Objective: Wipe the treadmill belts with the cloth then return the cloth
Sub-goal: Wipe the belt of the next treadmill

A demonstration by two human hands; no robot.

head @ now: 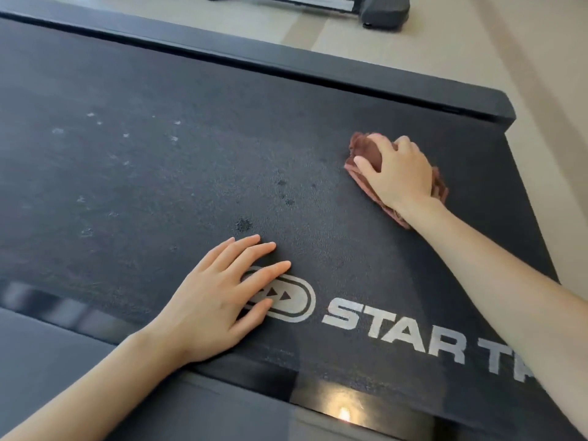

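A wide black treadmill belt (159, 173) fills most of the view, with pale dusty marks on its left part and dark spots near the middle. My right hand (397, 173) presses a bunched reddish-brown cloth (366, 149) onto the belt near its right end. Most of the cloth is hidden under the palm. My left hand (222, 300) lies flat on the belt with fingers spread, partly covering a white oval logo (299, 297) beside white lettering.
Dark side rails run along the far edge (318, 63) and the near edge (95, 345) of the belt. Beige floor (461, 58) lies beyond. The base of another machine (366, 11) stands at the top.
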